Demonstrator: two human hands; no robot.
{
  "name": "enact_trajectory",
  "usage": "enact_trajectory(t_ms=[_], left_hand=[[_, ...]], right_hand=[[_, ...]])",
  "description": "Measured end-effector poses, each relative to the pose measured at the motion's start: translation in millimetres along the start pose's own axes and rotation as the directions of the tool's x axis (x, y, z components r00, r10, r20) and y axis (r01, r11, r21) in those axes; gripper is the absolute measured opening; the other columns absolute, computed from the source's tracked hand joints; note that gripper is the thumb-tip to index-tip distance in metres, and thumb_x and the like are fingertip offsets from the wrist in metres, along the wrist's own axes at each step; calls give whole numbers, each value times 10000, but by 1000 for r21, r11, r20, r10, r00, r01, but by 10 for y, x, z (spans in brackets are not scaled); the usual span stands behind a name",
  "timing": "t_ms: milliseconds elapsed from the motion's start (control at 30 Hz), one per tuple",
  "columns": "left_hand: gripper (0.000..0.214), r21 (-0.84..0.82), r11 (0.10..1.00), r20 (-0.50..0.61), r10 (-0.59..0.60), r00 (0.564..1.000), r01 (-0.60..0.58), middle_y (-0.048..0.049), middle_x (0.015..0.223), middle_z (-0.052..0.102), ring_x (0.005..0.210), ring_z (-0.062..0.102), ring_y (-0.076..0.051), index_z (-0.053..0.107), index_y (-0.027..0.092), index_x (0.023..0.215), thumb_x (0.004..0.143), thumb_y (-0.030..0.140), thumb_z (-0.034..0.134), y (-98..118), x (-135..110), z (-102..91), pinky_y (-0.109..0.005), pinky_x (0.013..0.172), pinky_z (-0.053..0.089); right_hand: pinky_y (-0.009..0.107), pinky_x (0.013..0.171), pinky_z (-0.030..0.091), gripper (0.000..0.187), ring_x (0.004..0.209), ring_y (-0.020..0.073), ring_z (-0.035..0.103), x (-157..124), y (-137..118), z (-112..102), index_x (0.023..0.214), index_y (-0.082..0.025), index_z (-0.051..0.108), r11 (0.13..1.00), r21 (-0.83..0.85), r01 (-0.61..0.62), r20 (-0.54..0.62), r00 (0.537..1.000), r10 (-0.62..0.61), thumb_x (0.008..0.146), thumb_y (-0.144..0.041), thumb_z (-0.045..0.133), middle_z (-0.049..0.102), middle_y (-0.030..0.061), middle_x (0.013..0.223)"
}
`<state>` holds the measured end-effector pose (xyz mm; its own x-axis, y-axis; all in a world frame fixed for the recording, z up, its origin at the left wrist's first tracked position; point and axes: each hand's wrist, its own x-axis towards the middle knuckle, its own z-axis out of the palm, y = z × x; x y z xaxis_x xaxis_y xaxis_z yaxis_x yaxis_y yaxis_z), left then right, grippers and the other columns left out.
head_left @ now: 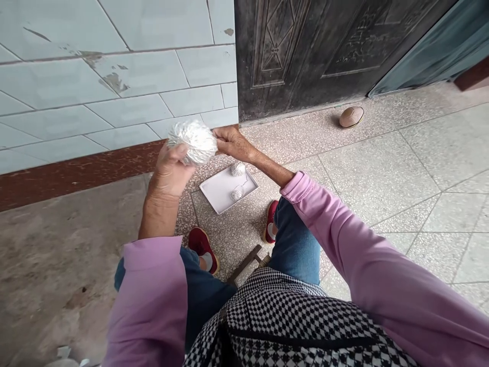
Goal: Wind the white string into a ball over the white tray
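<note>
The white yarn ball (196, 138) is at ten o'clock from the view's centre, held above the terrazzo floor (282, 148). The left hand (171, 165) cups it from seven o'clock, thumb across the near side. The right hand (235, 144) bunches its fingers at the three o'clock edge; exactly what they pinch I cannot tell. At five o'clock from it, a shallow white tray (216, 191) holds two smaller balls (238, 169).

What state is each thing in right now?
Large white yarn ball, held up off the floor
Left hand, gripping the yarn ball
Right hand, fingers bunched at its side
Tray, on the floor, holding two small balls
Brown ball, resting near the door
Wall tiles, chipped in spots
</note>
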<state>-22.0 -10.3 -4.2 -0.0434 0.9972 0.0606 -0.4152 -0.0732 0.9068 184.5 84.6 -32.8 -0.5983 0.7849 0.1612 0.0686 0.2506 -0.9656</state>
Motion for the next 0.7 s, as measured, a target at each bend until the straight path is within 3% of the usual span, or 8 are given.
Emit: enact_trajectory(t_ms=[100, 200, 300, 400, 567, 700], left_hand=[[1035, 41, 997, -97, 64, 993, -60, -166, 1599, 818, 1744, 594, -500, 722, 280, 1416, 624, 743, 1201, 2, 63, -61, -678, 1306, 698], [1056, 144, 986, -139, 101, 985, -80, -124, 1635, 776, 1739, 581, -463, 651, 292, 1324, 604, 806, 1227, -7, 125, -186, -680, 1273, 686], [1156, 215, 973, -205, 124, 971, -79, -93, 1565, 751, 1604, 648, -428, 573, 319, 1355, 557, 787, 1267, -54, 180, -296, -685, 1195, 696], [1306, 297, 952, -232, 145, 962, -72, -97, 1512, 734, 1475, 684, -397, 533, 317, 1428, 477, 794, 1289, -121, 218, -355, -677, 1187, 695], [1295, 448, 892, -226, 172, 959, -54, -90, 1369, 769, 1268, 706, -343, 620, 241, 1416, 430, 741, 1294, -145, 181, -268, -672, 1325, 607], [1106, 493, 870, -122, 55, 991, 13, -115, 1310, 801, 1245, 721, -380, 752, 169, 1404, 513, 597, 1248, -70, 69, -88, -734, 1367, 574]], right_hand=[[299, 825, 421, 403, 874, 168, 492, -94, -155, 75, 934, -208, 613, 993, -121, -8, 40, 999, 13, 1328, -214, 697, 533, -38, 846], [322, 894, 440, 360, 925, 168, 557, -209, -286, 164, 982, -184, 690, 981, -193, 25, 116, 993, -3, 1340, -210, 668, 600, -21, 884], [337, 919, 445, 362, 968, 163, 609, -282, -341, 213, 1024, -173, 732, 981, -155, 116, 161, 983, -91, 1354, -300, 657, 685, -2, 940], [349, 854, 420, 483, 949, 166, 622, -273, -341, 202, 951, -198, 724, 988, -112, 102, 127, 988, -88, 1350, -459, 648, 645, -11, 837], [331, 716, 338, 691, 755, 134, 421, -200, -368, 122, 903, -220, 659, 993, 43, 106, 18, 994, -107, 1277, -795, 741, 534, -49, 765], [338, 712, 349, 708, 794, 132, 462, -210, -500, 10, 849, -252, 572, 997, 74, 25, -11, 1000, -25, 1309, -783, 656, 513, -42, 736]])
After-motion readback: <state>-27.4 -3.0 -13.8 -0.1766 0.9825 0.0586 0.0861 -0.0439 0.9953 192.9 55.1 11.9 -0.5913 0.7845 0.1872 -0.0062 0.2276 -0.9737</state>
